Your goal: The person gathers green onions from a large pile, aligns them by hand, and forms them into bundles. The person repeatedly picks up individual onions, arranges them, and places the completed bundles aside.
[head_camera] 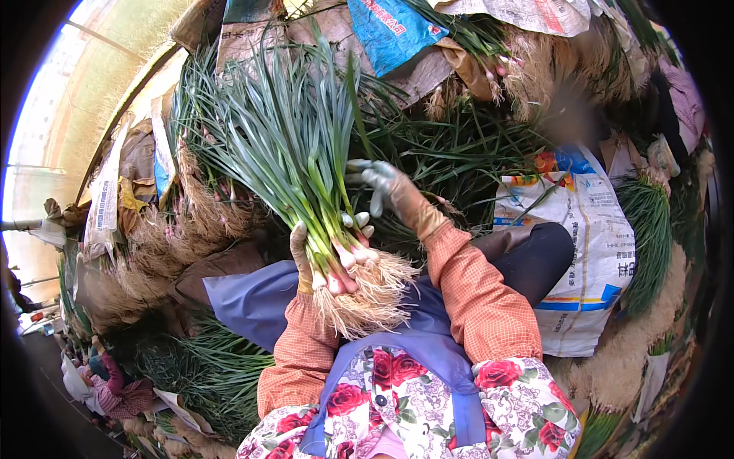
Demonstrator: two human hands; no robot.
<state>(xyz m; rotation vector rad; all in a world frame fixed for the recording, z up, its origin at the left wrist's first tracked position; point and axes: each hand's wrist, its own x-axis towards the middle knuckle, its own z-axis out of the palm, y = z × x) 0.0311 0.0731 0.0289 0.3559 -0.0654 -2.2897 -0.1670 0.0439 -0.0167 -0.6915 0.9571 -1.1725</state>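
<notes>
A large bunch of fresh green garlic (312, 195) lies tilted over my lap, its long leaves pointing away from me. Pinkish-white bulbs and pale stringy roots (367, 292) hang at the near end. My left hand (300, 258), in a stained glove, cradles the stalks just above the bulbs; its thumb shows on one side and its fingertips on the other. To the right of the stalks is my right hand (393, 186), also gloved, fingers spread beside the leaves. One loose-looking leaf (358, 115) ends close to its fingers; whether they touch is unclear.
Loose green leaves (459, 152) are heaped beyond my right hand. A printed white woven sack (579, 246) lies at my right knee. Stacked garlic with roots (195, 201) stands left, partly under sacking. A blue sack (390, 40) covers more ahead. Another person (109, 384) sits at lower left.
</notes>
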